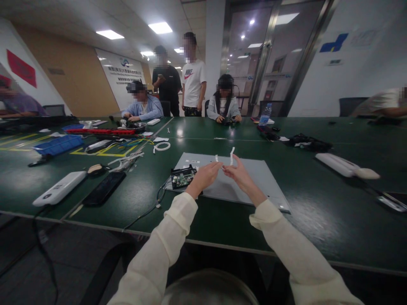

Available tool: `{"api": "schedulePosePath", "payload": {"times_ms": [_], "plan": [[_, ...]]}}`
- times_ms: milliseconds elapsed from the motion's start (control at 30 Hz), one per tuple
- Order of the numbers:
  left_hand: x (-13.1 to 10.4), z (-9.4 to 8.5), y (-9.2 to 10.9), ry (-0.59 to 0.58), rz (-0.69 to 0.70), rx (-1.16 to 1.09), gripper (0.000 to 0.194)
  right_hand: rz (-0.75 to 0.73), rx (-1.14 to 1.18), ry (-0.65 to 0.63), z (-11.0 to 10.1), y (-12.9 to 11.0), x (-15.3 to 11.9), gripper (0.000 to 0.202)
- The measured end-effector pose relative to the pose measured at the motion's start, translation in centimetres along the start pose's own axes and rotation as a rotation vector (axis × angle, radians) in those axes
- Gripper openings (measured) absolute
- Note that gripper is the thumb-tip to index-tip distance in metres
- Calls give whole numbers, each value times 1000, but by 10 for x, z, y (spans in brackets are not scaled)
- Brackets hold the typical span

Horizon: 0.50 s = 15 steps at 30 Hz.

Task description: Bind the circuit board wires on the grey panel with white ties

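My left hand [206, 176] and my right hand [239, 173] meet above a flat grey panel [254, 180] on the green table. Between the thumb and a finger of the right hand, a thin white strip [232, 156] sticks upward. A shorter white strip [216, 158] rises from the fingertips of the left hand, which are pinched together. Whether the two strips are one piece is hidden by the fingers. Just left of the left hand, a green circuit board in a black frame [182, 177] lies on the panel's edge, with a dark cable [159, 199] running off it.
On the left lie a white power bank [60, 188], a black phone [104, 188], a blue tray [59, 145] and a coiled white cable [162, 146]. A white device [337, 164] rests at right, a water bottle [266, 114] at the back. Several people sit or stand around the table.
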State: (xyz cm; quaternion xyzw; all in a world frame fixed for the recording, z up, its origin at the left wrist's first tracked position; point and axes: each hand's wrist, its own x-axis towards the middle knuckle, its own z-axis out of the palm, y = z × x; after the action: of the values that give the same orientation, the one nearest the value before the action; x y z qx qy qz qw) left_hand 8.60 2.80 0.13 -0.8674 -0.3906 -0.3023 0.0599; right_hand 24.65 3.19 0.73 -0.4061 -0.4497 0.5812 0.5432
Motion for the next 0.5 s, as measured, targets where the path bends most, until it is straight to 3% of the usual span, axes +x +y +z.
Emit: {"api": "schedulePosePath", "payload": {"times_ms": [233,500], "plan": [[0,3,5,-36,-33,-42,49,25,14,-27,8,3,-1,87],[0,3,7,2,-69,-151,57,-117,17,99,7,5,2,99]]}}
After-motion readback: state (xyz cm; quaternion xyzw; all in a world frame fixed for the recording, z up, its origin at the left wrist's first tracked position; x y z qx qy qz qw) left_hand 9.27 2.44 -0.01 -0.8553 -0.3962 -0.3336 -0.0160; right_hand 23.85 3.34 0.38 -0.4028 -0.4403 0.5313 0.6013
